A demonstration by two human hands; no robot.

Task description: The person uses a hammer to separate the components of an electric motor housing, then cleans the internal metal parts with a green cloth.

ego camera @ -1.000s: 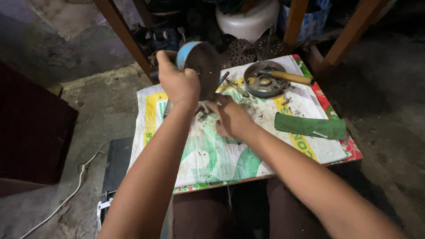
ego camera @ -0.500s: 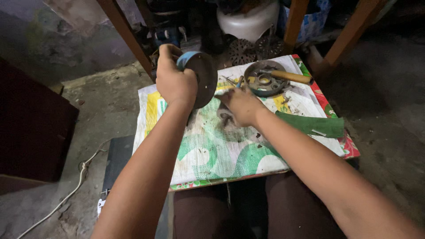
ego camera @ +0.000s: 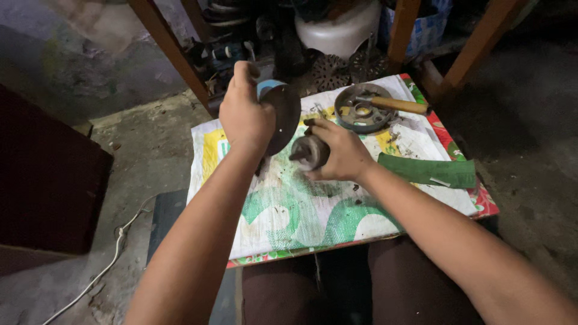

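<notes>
Left hand [ego camera: 245,117]: fingers clamped on dark disc [ego camera: 282,114], raised above tabletop [ego camera: 313,222] far edge. Right hand [ego camera: 340,153]: fingers wrapped around small cylindrical metal part [ego camera: 308,151], just beside disc.

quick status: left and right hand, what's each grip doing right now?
Left hand: grip closed on the dark round disc with a blue rim, lifted above the mat.
Right hand: grip closed around a small grey metal cylindrical part.

A printed sack [ego camera: 289,210] covers the desk. On it lie a round metal dish [ego camera: 361,109] with a wooden handle [ego camera: 400,105] across it, a folded green cloth [ego camera: 430,171] and some small dark bits.
</notes>
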